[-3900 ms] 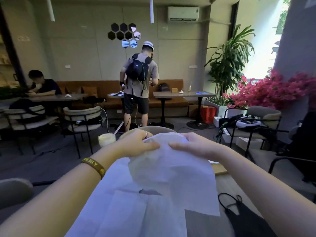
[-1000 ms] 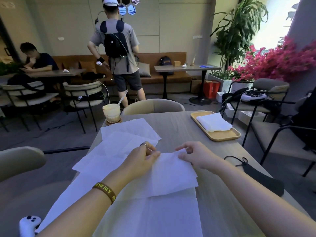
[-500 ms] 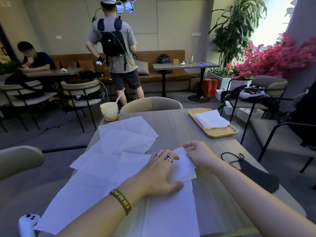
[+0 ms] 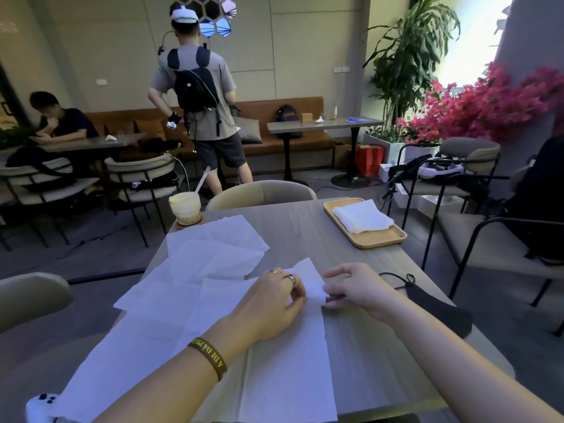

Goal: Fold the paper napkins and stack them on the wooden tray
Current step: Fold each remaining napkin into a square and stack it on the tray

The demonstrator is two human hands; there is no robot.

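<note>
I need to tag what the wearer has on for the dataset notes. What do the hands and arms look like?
Both forearms are bare, with no sleeves in view. The left hand wears two silver-coloured rings and, at the wrist, a dark brown wristband with yellow capital lettering, only partly readable. The right hand shows no rings or bands.

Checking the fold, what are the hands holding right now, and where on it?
Both hands grip one paper napkin: right hand pinches its right edge, left hand pinches beside it.
</note>
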